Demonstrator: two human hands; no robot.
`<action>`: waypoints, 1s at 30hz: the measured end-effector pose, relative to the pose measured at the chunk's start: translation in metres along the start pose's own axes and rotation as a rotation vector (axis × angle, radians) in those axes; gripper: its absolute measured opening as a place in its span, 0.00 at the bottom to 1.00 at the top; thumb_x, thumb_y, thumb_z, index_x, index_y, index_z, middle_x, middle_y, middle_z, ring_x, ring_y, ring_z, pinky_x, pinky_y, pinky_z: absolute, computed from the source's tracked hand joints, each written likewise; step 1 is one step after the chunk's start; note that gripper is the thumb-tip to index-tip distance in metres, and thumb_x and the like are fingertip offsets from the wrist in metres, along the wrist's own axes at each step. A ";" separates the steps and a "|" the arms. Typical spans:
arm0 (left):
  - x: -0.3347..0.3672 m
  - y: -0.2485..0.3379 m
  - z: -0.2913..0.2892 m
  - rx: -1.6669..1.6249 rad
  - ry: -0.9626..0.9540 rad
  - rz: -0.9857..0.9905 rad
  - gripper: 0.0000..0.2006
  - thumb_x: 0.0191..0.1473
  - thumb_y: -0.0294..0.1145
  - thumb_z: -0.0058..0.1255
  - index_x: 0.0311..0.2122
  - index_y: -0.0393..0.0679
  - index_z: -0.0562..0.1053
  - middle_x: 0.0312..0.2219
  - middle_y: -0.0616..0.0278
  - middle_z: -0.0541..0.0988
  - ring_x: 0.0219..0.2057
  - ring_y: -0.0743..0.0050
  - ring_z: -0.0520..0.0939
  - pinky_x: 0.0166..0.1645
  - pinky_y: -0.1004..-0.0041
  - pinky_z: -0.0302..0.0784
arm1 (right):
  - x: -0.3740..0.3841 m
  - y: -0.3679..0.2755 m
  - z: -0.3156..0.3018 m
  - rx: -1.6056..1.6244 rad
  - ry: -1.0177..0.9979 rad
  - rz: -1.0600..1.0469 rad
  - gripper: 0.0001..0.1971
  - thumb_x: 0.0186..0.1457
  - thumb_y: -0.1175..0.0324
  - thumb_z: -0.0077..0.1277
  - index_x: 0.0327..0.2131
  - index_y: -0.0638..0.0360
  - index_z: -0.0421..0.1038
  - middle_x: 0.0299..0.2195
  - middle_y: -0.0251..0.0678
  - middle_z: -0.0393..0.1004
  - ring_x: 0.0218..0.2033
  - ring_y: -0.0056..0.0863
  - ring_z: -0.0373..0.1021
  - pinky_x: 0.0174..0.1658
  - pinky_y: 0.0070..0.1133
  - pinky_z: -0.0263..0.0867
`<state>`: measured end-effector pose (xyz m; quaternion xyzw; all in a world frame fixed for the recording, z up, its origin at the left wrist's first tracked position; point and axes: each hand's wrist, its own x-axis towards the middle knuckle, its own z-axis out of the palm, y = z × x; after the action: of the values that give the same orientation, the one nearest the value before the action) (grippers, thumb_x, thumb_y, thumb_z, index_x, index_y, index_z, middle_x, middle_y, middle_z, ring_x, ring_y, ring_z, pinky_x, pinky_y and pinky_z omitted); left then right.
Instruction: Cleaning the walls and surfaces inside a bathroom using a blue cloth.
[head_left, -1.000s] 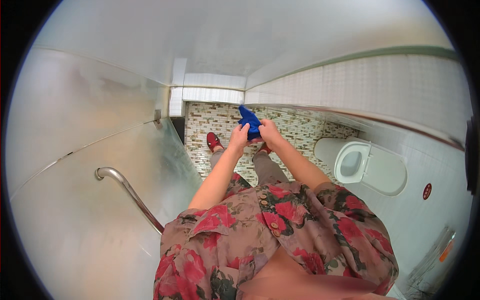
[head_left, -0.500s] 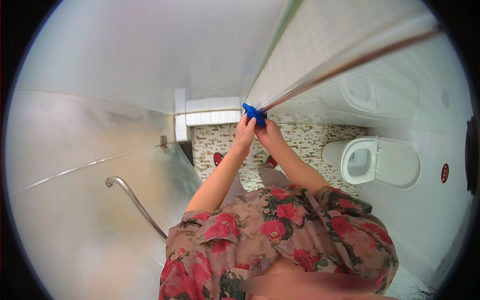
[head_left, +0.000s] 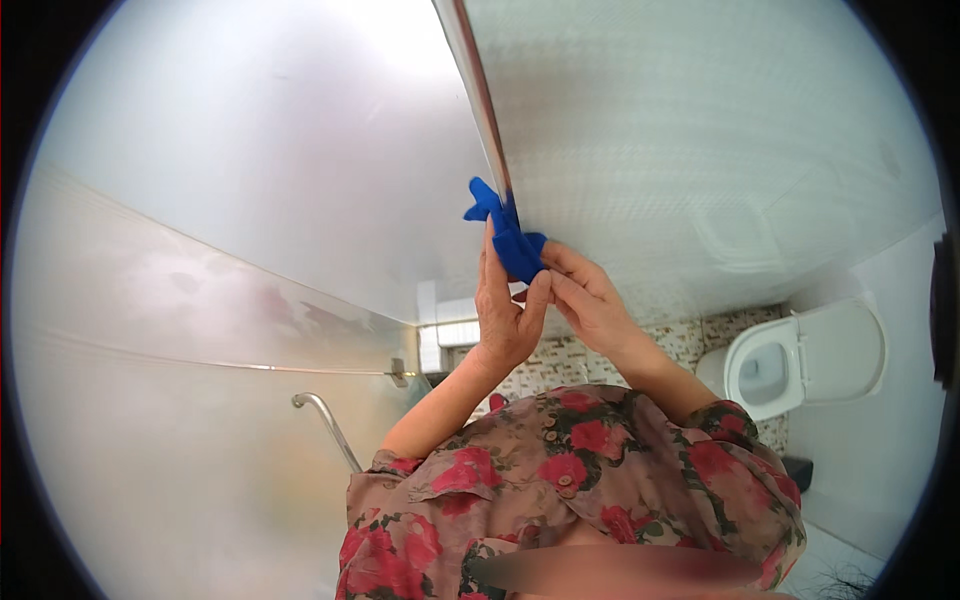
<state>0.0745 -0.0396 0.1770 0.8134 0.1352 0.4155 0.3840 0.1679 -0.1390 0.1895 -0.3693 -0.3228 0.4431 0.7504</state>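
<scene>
A bright blue cloth [head_left: 518, 250] is folded around the upright metal edge strip [head_left: 480, 95] of a tall panel ahead of me. My left hand [head_left: 507, 315] presses the cloth from the left side, its fingers pointing up along it and the thumb on its lower part. From the right, my right hand [head_left: 590, 298] pinches the cloth's lower right part between thumb and fingers. A loose corner of the cloth sticks out at the upper left. The fingertips behind the cloth are partly hidden.
A white toilet [head_left: 765, 375] with its lid raised stands at the right, against the wall. To the left are a glass panel with a metal rail [head_left: 300, 369] and a curved metal handle [head_left: 330, 425]. Mosaic tile [head_left: 560, 360] covers the floor.
Both hands and the cloth have moved up along the metal edge strip. The view has shifted, so the strip now stands more upright and less floor shows.
</scene>
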 end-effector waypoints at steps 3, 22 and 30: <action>0.034 0.024 -0.010 0.006 0.044 0.126 0.35 0.57 0.28 0.48 0.63 0.26 0.46 0.57 0.32 0.60 0.55 0.39 0.67 0.56 0.56 0.65 | 0.015 -0.031 0.003 -0.086 -0.108 -0.089 0.20 0.65 0.71 0.38 0.57 0.72 0.56 0.48 0.38 0.67 0.49 0.23 0.66 0.52 0.22 0.64; 0.145 0.111 -0.036 0.521 0.500 0.518 0.35 0.54 0.25 0.50 0.64 0.31 0.49 0.56 0.43 0.65 0.52 0.49 0.69 0.57 0.63 0.64 | 0.015 -0.133 0.038 -0.532 -0.092 -0.521 0.27 0.60 0.77 0.42 0.62 0.65 0.51 0.56 0.46 0.65 0.53 0.29 0.67 0.49 0.25 0.68; 0.180 0.123 -0.036 0.052 0.481 0.592 0.33 0.56 0.27 0.49 0.63 0.28 0.49 0.60 0.39 0.59 0.61 0.46 0.63 0.61 0.64 0.60 | 0.028 -0.156 0.065 -1.319 0.231 -1.318 0.27 0.47 0.83 0.49 0.55 0.68 0.64 0.55 0.52 0.65 0.54 0.47 0.65 0.56 0.32 0.61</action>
<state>0.1456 -0.0062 0.3839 0.7059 -0.0091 0.6840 0.1839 0.1931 -0.1482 0.3589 -0.5045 -0.5764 -0.3828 0.5165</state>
